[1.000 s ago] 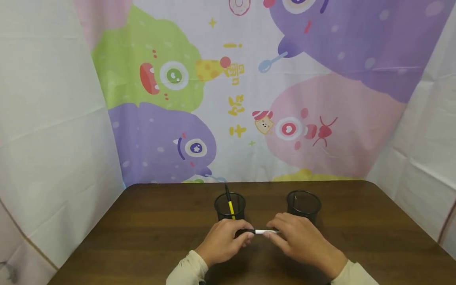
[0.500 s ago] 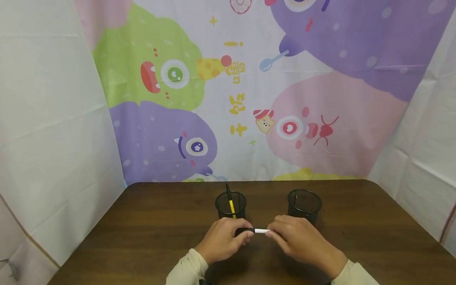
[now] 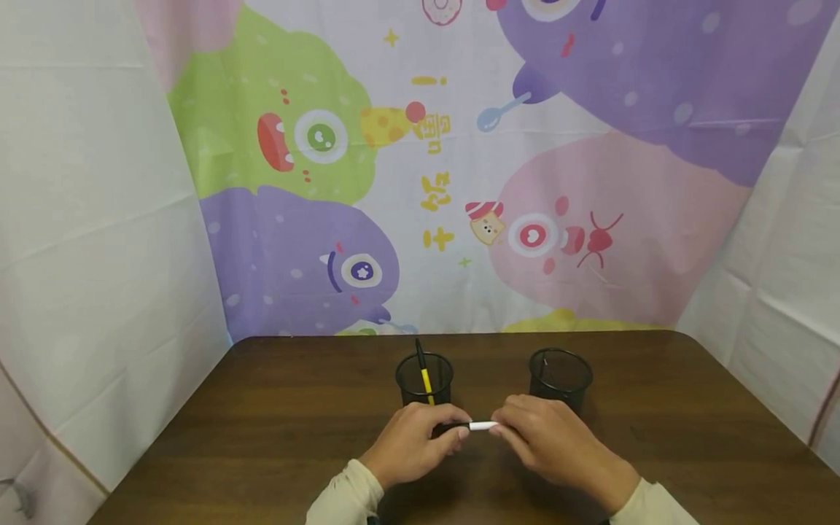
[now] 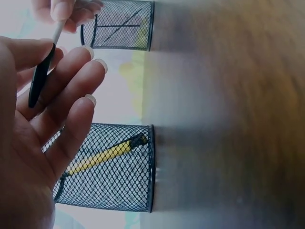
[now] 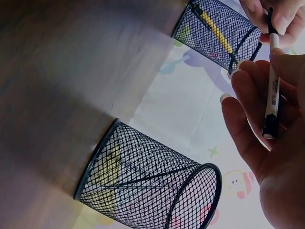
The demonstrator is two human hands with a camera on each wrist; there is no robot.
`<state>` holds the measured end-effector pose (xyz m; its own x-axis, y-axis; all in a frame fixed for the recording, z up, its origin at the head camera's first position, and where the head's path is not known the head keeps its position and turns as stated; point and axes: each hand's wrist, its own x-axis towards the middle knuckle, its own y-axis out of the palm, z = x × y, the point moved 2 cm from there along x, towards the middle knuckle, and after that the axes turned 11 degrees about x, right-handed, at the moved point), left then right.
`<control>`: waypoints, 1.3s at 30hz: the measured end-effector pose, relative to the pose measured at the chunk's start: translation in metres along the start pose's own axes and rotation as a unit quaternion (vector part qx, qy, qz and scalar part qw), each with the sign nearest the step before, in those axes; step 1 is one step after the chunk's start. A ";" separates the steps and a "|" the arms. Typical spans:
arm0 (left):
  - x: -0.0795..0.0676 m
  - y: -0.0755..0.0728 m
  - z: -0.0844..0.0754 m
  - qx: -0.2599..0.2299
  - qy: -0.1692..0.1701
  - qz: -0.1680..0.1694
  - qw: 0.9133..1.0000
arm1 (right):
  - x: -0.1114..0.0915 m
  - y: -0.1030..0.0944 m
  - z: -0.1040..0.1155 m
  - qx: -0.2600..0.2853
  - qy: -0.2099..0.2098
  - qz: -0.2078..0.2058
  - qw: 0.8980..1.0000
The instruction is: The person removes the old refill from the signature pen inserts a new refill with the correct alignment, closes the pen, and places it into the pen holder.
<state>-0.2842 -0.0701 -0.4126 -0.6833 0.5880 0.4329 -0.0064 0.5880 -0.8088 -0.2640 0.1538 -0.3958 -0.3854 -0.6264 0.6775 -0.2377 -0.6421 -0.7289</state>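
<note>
There was the pen (image 3: 483,426), lower centre of the frame! Left hand (image 3: 415,445) pinched its black cap (image 4: 41,76), right hand (image 3: 558,441) its white barrel (image 5: 273,88), each pinch only pen-wide. Likely light, stiff, slick: best held at cap and barrel.

In the head view, the left hand (image 3: 408,446) partly hides the black end of the white marker pen (image 3: 483,426); the right hand (image 3: 558,441) covers the other. Toward the far edge of the surface (image 3: 230,437), the left mesh pen holder (image 3: 412,397) is hidden low down by the left hand, the right mesh pen holder (image 3: 574,397) partly by the right. The surface's near edge is cut off. The left wrist view blurs the surface; in the right wrist view the barrel print (image 5: 275,88) is too small to read.
</note>
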 end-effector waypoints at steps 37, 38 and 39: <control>-0.001 0.003 0.001 -0.018 0.016 0.011 1.000 | 0.003 0.001 0.005 -0.003 -0.001 -0.011 1.000; -0.001 0.003 0.001 -0.017 0.016 0.011 1.000 | 0.003 0.001 0.005 -0.002 -0.001 -0.011 1.000; -0.001 0.004 0.001 -0.016 0.017 0.011 1.000 | 0.002 0.001 0.005 -0.002 -0.001 -0.011 1.000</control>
<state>-0.2844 -0.0688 -0.4163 -0.6575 0.6198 0.4285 0.0320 0.5912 -0.8059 -0.2605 0.1492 -0.3944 -0.3781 -0.6126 0.6941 -0.2506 -0.6540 -0.7138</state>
